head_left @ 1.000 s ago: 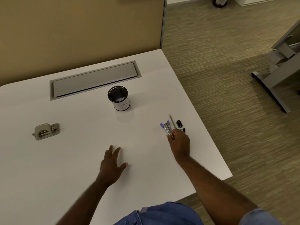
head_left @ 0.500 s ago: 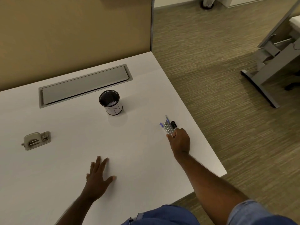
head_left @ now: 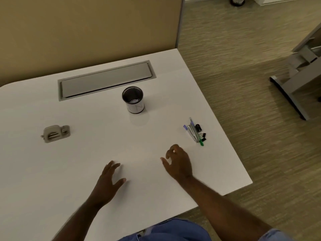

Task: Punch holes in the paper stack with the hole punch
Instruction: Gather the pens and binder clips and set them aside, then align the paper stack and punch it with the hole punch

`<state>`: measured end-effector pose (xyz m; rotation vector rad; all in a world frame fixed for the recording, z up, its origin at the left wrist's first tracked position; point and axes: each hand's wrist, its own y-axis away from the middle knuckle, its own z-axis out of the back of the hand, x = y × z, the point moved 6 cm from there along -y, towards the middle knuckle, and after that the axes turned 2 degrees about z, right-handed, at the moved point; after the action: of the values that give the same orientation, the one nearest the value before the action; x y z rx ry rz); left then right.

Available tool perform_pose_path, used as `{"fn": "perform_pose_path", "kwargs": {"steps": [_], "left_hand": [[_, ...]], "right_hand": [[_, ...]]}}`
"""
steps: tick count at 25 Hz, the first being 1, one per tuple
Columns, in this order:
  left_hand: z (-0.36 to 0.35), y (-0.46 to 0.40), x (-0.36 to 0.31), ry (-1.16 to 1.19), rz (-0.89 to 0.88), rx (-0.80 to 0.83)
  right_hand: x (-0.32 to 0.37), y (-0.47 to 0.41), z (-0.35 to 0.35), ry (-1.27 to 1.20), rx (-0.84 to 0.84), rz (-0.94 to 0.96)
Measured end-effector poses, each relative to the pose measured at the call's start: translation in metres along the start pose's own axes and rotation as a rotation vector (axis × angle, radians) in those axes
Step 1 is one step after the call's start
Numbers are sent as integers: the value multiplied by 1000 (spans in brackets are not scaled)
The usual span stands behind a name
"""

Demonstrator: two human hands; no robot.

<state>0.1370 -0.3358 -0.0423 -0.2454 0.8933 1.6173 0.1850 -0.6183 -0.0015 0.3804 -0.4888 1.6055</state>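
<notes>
Two bare hands over the white desk, neither holding anything: left hand low over the near-middle with fingers spread apart, right hand beside it with fingers loosely curled and separated, thumb out. Hole punch, small and grey, sits far left on the desk, well apart from both hands. No paper stack can be made out; white sheets on a white top would be hard to tell, so it may lie under the hands or be out of view. Pens in a loose bundle with a black binder clip and a small black cap-like item lie near the right edge, beyond the right hand. Mesh pen cup stands upright mid-desk, in front of the grey cable tray lid. Risks: a reach across to the punch could clip the cup and tip it; pens sit close to the desk edge and could roll off if brushed; punching an unsquared stack would give misaligned holes. Cup contents unclear, punch slot orientation too small to read, desk's near-left part cut off.
</notes>
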Motion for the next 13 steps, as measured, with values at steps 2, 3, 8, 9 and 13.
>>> {"fn": "perform_pose_path", "kwargs": {"steps": [2,3,8,9,13], "left_hand": [[19,15,11,57,20,-43],[30,24,17,95,37,-62],[105,74,86,242,98,-223],[121,85,107,255,110,-254],[183,128,200,293,170,-378]], "right_hand": [[43,17,-29,-35,136,104],[63,24,-42,-47,198,150],[180,45,-105,-67,423,387],[205,47,-118,-80,433,399],[307,56,-170,-122,463,408]]}}
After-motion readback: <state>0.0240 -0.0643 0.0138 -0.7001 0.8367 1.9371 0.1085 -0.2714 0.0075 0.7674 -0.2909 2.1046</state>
